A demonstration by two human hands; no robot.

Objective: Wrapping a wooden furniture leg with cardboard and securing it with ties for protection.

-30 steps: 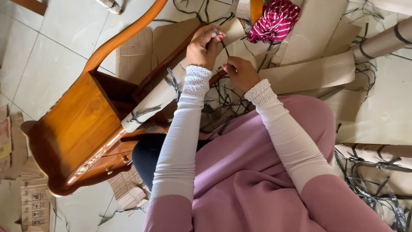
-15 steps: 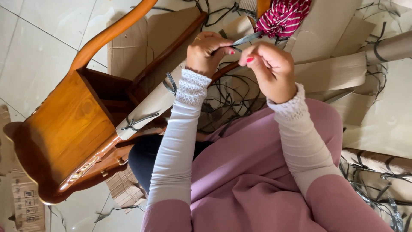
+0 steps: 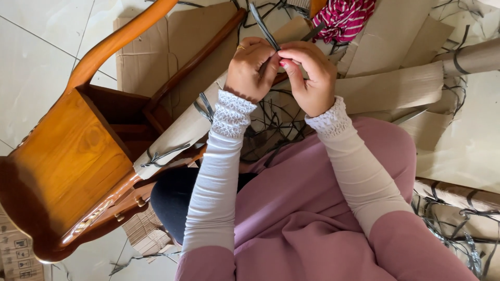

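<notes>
My left hand and my right hand are raised together above my lap, and both pinch a dark plastic strap whose free end sticks up past the fingers. Below them lies a wooden chair on its side, one leg wrapped in brown cardboard that is tied with a dark strap. A tangle of dark straps lies under my wrists.
Flat cardboard sheets cover the tiled floor ahead. A red striped cloth sits at the top. Another cardboard-wrapped piece with straps lies at the right. A printed carton is at the bottom left.
Both hands have risen from the wrapped chair leg and come together, and the strap end now stands up between them. The view has shifted a little closer.
</notes>
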